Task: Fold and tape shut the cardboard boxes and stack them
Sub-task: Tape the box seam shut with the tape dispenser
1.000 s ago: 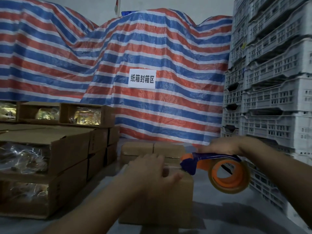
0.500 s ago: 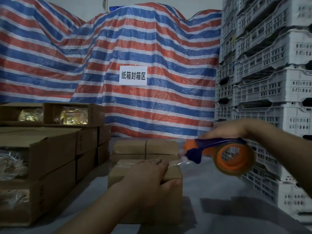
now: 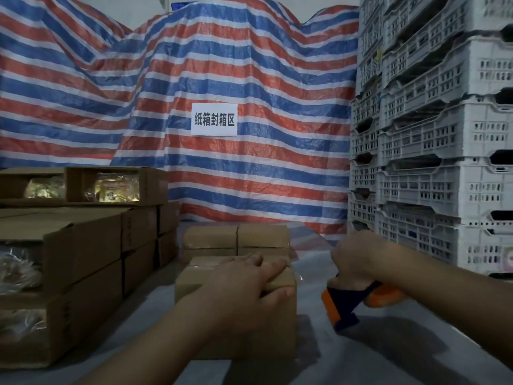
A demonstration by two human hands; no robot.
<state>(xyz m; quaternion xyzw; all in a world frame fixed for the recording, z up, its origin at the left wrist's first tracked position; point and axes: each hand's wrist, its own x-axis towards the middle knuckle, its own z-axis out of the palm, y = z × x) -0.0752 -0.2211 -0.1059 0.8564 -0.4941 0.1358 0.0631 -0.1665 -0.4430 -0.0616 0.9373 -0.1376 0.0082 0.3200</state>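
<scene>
Cardboard box under flat left hand; right hand grips tape dispenser.

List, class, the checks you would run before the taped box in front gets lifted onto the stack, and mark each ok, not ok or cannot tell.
1. Top flaps of the front box closed flat: ok.
2. Left hand steadying the box top: ok.
3. Tape cut free from the tape dispenser: cannot tell, a clear strip shows near the box's right edge.
4. Right hand free for lifting: not ok, it grips the dispenser.
5. Sealed boxes behind, level to stack on: ok.
</scene>
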